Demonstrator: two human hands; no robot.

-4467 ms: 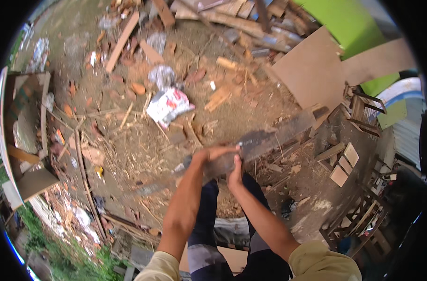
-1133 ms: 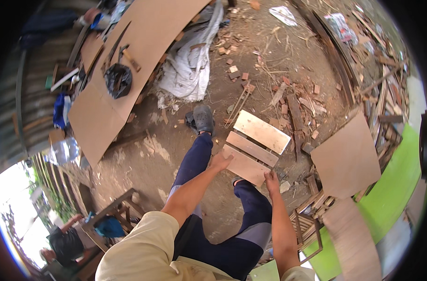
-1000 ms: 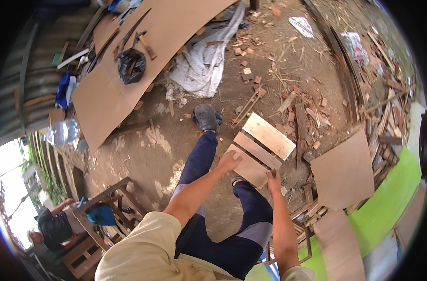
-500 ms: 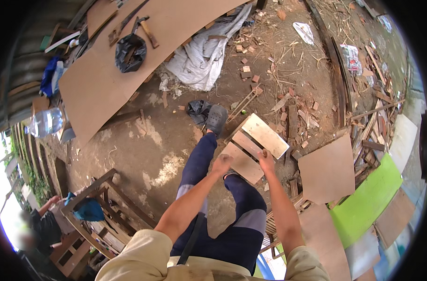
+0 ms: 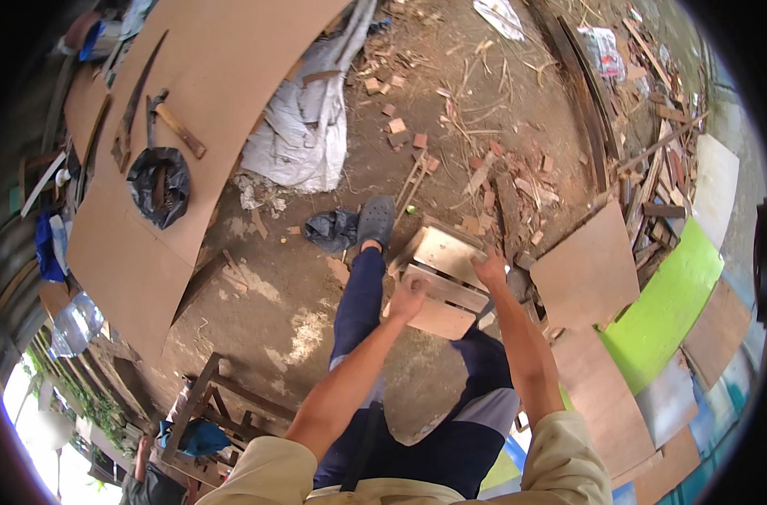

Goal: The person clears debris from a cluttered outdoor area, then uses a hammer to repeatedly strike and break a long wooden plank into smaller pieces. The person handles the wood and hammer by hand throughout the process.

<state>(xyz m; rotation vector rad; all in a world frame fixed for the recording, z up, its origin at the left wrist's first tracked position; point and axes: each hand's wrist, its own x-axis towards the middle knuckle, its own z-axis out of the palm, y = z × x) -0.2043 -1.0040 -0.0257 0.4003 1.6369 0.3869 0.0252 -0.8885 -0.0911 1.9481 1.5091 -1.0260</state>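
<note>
I carry a small wooden crate-like frame [image 5: 442, 282] of pale planks in front of me, held in both hands. My left hand [image 5: 407, 299] grips its near left edge. My right hand [image 5: 490, 268] grips its right side. Below the frame my left leg in dark blue trousers steps forward, its grey shoe [image 5: 375, 220] on the dirt ground.
A large brown board [image 5: 173, 126] lies at the left with a hammer [image 5: 177, 124], a saw [image 5: 135, 105] and a black bag [image 5: 158, 185]. A grey cloth [image 5: 303, 143] lies beside it. Plywood sheets [image 5: 585, 269] and a green panel [image 5: 665, 307] lie at the right. Wood scraps litter the ground. A wooden frame [image 5: 219, 412] stands at lower left, a person beside it.
My view has swung from a rubble patch to this yard. I walk forward with the wooden frame; the board at the left and the panels at the right have drawn nearer.
</note>
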